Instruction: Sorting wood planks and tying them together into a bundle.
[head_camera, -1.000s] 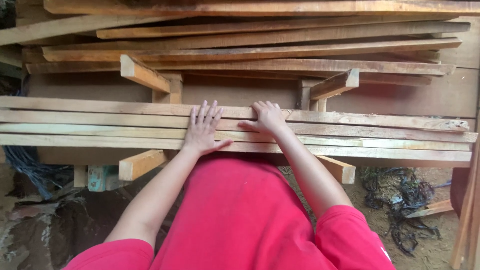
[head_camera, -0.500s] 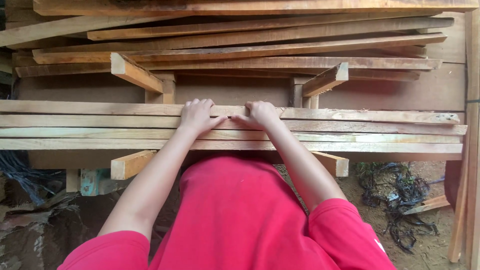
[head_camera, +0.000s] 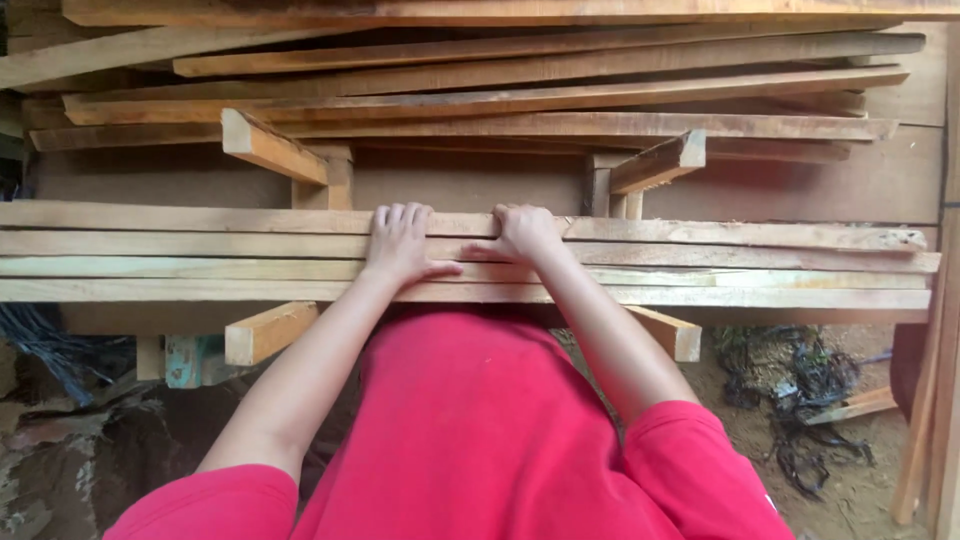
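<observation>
A heap of long rough boards (head_camera: 520, 95) fills the view from ten to two o'clock. Below it, across the middle, four pale planks (head_camera: 750, 268) lie side by side on two wooden cross-supports (head_camera: 268, 332). A red shirt (head_camera: 470, 430) covers six o'clock. The left hand (head_camera: 400, 245) and right hand (head_camera: 525, 235) lie just beside each other at centre, palms down on the planks, fingers curled over the far plank's (head_camera: 180, 214) twelve o'clock edge, gripping it.

Both bare forearms extended upward from the lower frame, converging at centre. Left hand (head_camera: 400, 243) palm-down, fingers together and curled forward at the tips, thumb splayed right. Right hand (head_camera: 524, 235) just beside it, knuckles bent, thumb pointing left.
</observation>
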